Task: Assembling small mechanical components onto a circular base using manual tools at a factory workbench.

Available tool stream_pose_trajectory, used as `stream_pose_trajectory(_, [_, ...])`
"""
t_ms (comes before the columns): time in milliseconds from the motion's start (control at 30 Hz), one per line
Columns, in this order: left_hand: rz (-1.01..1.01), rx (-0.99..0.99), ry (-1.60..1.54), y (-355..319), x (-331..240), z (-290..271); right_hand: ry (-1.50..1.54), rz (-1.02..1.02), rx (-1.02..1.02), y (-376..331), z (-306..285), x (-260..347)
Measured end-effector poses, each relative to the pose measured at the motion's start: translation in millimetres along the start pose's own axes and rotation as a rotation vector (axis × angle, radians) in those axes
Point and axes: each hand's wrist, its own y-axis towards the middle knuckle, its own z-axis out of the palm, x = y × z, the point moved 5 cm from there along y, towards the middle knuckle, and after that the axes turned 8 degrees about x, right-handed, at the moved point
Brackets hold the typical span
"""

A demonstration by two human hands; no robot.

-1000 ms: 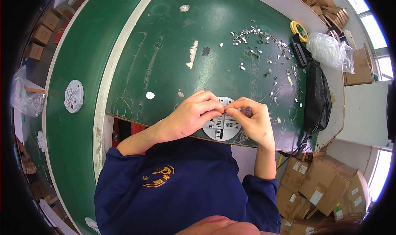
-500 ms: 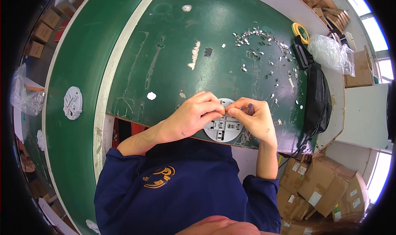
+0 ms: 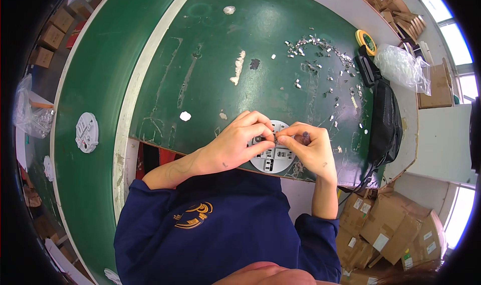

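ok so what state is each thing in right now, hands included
left hand: fingers curled, pinching at the disc's top edge
right hand: fingertips pinched, meeting the left hand's
round white plastic disc: flat on the green table, partly covered by both hands
small silvery metal pieces: scattered loose
black pouch: lying at the table edge
clear plastic bag: crumpled
second white disc: lying flat, untouched

Small factory or assembly workshop. Worn green tabletop (image 3: pixel 210 74) with scraped paint, a scatter of small metal parts (image 3: pixel 320 59), a clear plastic bag (image 3: pixel 401 67), a green conveyor belt (image 3: pixel 95 84) carrying a white round part (image 3: pixel 86 132). Stacked cardboard boxes (image 3: pixel 391 230) on the floor.
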Motion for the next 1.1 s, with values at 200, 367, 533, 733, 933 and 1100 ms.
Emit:
stream_pose_trajectory(200, [0.025, 0.001, 0.025, -1.0, 0.1, 1.2, 0.036, 0.006, 0.014, 0.2, -2.3, -5.9])
stream_pose_trajectory(367, [0.057, -0.03, 0.05, -3.0, 0.8, 0.5, -0.18, -0.099, -0.011, -1.9, -1.9, 8.5])
stream_pose_trajectory(533, [0.115, -0.096, 0.087, -3.6, 1.7, -2.3, -0.431, -0.334, -0.082, -5.1, 6.8, 18.9])
stream_pose_trajectory(733, [0.152, -0.121, 0.132, -3.8, -1.4, -2.5, -0.602, -0.439, -0.112, -10.0, 18.6, 14.1])
stream_pose_trajectory(933, [0.17, -0.118, 0.172, -3.5, -3.9, -2.6, -0.762, -0.475, -0.096, -15.4, 28.6, 18.7])
stream_pose_trajectory(1100, [0.171, -0.111, 0.171, -3.9, -4.1, -2.9, -0.871, -0.486, -0.02, -17.4, 34.1, 18.3])
